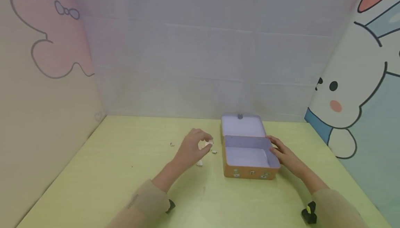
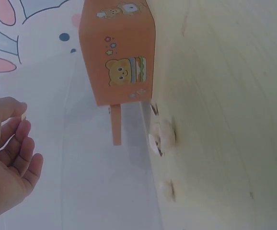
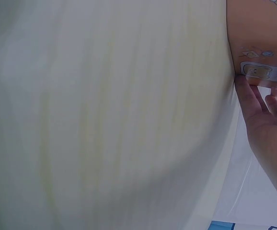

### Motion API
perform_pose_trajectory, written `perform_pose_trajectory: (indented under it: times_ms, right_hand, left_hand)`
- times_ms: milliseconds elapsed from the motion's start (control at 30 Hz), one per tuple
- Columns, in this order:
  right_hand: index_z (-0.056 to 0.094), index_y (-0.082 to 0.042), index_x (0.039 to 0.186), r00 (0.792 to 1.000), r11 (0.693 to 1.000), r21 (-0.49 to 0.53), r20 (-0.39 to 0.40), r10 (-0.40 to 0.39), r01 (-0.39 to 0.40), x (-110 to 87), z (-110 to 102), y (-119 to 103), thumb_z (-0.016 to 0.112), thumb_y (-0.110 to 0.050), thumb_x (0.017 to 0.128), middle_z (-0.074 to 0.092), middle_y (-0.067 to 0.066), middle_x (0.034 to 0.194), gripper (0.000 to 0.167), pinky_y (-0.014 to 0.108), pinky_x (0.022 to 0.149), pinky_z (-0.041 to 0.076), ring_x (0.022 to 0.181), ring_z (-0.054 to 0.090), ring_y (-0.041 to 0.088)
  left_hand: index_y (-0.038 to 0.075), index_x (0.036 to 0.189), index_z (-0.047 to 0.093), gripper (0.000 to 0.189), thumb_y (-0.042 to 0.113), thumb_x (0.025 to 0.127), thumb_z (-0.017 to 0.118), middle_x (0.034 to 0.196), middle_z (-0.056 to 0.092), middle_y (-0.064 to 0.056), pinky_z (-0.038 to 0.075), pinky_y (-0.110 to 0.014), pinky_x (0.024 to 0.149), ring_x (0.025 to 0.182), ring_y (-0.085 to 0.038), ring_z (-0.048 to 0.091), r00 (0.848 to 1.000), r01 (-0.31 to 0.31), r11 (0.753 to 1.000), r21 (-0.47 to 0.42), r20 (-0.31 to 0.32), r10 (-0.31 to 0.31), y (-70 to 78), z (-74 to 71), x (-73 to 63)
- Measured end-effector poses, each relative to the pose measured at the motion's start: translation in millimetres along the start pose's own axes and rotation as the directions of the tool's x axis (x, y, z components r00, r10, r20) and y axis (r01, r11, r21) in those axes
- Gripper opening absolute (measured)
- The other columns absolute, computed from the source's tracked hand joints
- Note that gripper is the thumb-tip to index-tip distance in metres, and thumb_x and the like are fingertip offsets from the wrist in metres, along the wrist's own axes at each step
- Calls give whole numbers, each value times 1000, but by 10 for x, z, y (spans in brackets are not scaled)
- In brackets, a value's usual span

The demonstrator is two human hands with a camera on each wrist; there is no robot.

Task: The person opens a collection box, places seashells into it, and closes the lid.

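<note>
My left hand (image 1: 192, 148) is raised over the table, thumb and fingertips pinching a small pale piece (image 2: 23, 116). Its kind is too small to make out. Below and about that hand lie thin whitish fragments, shell-like: a curved one (image 2: 162, 138), another beside the box (image 1: 214, 151) and one farther left (image 1: 172, 144). An orange tin case (image 1: 250, 172) with a lilac inside stands right of them, its lid (image 1: 243, 125) tipped back. My right hand (image 1: 289, 158) touches the case's right side near the back corner, fingers mostly straight.
The yellowish table (image 1: 93, 172) meets a pale back wall (image 1: 193, 65) behind the case. A rabbit-printed side panel (image 1: 353, 92) rises at the right, and another printed panel (image 1: 47, 92) at the left. Black straps (image 1: 309, 214) hang by the sleeves.
</note>
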State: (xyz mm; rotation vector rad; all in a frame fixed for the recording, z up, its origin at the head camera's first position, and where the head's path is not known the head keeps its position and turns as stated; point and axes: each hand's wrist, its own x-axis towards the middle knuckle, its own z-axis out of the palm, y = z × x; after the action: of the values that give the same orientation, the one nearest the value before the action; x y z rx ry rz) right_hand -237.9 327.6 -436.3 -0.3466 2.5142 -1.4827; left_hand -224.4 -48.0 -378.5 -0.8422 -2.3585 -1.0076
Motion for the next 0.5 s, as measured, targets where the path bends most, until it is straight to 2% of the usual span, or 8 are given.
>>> perform_pose_trajectory:
  times_ms: [133, 367, 500]
  right_hand:
    - [14, -18, 151, 1000, 1000, 2, 0, 2, -2, -4, 1, -3, 39, -34, 102, 7, 25, 154, 58, 63, 92, 42, 133, 19, 54]
    - [14, -17, 151, 1000, 1000, 4, 1, -7, 7, -5, 9, -12, 39, -32, 102, 8, 25, 154, 56, 62, 91, 43, 133, 21, 54]
    - [14, -18, 151, 1000, 1000, -5, -1, -4, 4, -7, 10, -12, 39, -32, 102, 8, 25, 154, 57, 63, 92, 42, 133, 20, 54]
  left_hand:
    - [11, 93, 69, 14, 8, 80, 71, 88, 64, 4, 47, -26, 77, 86, -11, 54, 1000, 0, 999, -41, 1, 0, 49, 116, 53]
    - [9, 95, 68, 16, 11, 80, 72, 89, 63, 2, 48, -24, 75, 87, -12, 54, 998, 25, 998, -56, 62, -21, 150, 262, 130]
    - [9, 95, 67, 15, 11, 80, 72, 90, 64, 1, 50, -27, 76, 87, -13, 54, 996, 34, 997, -62, 83, -29, 145, 352, 157]
